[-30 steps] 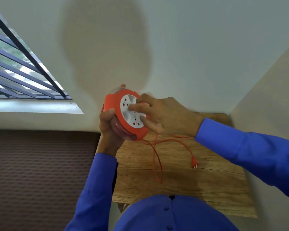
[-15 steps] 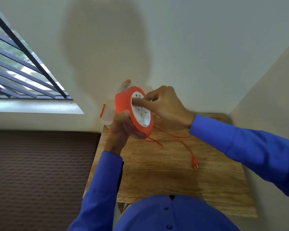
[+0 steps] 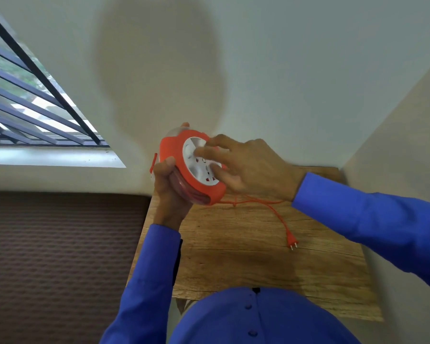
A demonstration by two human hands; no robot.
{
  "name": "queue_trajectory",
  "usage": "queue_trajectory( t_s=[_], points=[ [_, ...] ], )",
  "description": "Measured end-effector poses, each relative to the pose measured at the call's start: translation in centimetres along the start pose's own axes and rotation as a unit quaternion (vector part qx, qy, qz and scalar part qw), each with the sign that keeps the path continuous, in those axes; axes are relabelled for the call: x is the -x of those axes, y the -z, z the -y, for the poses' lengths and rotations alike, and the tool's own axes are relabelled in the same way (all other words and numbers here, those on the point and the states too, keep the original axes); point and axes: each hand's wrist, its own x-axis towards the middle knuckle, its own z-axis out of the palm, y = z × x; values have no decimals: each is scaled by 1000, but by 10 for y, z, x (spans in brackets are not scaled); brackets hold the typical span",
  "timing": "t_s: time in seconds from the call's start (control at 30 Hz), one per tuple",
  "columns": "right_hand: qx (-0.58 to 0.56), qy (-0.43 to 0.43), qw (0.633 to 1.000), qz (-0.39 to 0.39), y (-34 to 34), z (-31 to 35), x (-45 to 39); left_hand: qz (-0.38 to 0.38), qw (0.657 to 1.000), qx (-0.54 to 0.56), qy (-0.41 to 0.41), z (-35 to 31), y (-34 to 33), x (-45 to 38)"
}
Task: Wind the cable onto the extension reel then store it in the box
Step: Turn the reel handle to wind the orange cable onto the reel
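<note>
Less loose cable (image 3: 271,207) on the table (image 3: 246,264) now; left hand (image 3: 170,189) grips the reel (image 3: 191,170), right hand (image 3: 243,165) fingers spread across its white face.

A wooden table (image 3: 246,256) stands in the corner between two pale walls (image 3: 283,70). At the left is a barred window (image 3: 23,108), and under it a brown textured surface (image 3: 60,256).

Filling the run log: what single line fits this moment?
left hand holds reel | right hand on its face | plug on table
</note>
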Motion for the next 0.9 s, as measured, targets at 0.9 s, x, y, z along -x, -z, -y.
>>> queue_trajectory(
  t_s=[0.9],
  points=[
    [-470,-431,768,51,-27,5,-15,14,995,-53,77,15,12,0]
  ],
)
